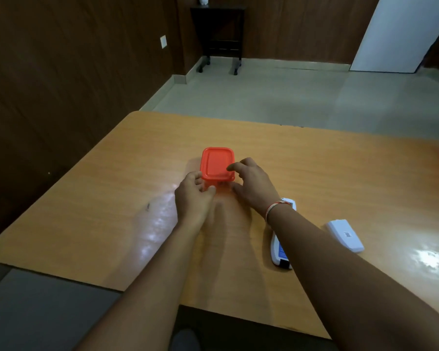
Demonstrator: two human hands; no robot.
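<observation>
A wooden table [99, 198] is set in a dark-panelled room. At its middle an orange box [217, 164] is gripped by the curled left hand [193, 196]; its lid is touched by the spread right hand [254, 184].

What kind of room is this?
Probably an office or meeting room: dark wood-panelled walls, a tiled floor, a big wooden table with two white remotes, and a small wheeled stand in the corner. The left hand holds an orange box.
</observation>
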